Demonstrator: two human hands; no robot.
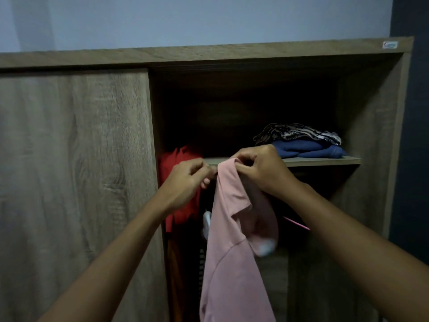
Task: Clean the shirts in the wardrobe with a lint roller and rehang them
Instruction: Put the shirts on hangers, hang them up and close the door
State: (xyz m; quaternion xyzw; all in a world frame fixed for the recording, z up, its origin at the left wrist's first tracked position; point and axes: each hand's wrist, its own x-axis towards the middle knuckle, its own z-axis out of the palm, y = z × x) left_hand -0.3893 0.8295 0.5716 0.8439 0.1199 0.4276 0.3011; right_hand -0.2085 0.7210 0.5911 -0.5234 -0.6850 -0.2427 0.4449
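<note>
**Pink shirt held up at the open wardrobe, both hands on its top**

Room: pale wall point(185, 19) above, dark wall strip point(415, 112) at the right edge. Lighting is dim.

Wardrobe point(209, 54): wood grain and fills most of the view. The sliding door point(74, 170) covers the left half and the right half is open. There's a small sticker point(390, 45) at the top right corner of the frame.

Inside, a shelf point(325, 161) runs across the open half. A folded blue garment point(308, 149) sits at its right end with a patterned garment point(297, 133) stacked on top. Below the shelf, a red garment point(181, 159) hangs at the left edge of the opening, just behind the left hand. A pink hanger point(297, 223) shows one arm lower right, behind the right forearm.

Pink shirt point(229, 263): in front of the opening, about centre. Its top is level with the shelf's front edge and the body hangs straight down, collar folded over to the right.

Right hand point(260, 168): fingers curled tight, gripping the bunched top of the shirt from the right.

Left hand point(188, 180): fingers curled, thumb and fingertips pinching the shirt's top left edge. The contact is blurred.

Pose: both forearms reach up and forward from the bottom corners and converge at the shirt's top. The hands are close together but not touching.
</note>
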